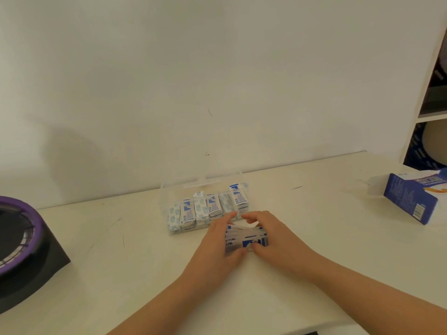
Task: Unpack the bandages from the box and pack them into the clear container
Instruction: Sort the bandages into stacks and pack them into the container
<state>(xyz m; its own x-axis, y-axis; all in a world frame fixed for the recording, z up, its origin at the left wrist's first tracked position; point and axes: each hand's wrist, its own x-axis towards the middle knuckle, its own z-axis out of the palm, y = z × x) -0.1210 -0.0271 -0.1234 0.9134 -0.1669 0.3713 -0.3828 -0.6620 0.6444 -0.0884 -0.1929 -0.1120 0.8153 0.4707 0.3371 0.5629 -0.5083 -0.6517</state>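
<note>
A clear container stands open near the wall in the middle of the white table, holding several upright stacks of blue-and-white wrapped bandages. Just in front of its right end, both of my hands hold a stack of bandages between them on the table. My left hand grips the stack's left end with curled fingers. My right hand grips the right end, thumb in front. The blue-and-white bandage box lies opened at the far right of the table.
A black device with a purple ring sits at the table's left edge. A white shelf unit with dark items stands at the right behind the box. The wall runs close behind the container.
</note>
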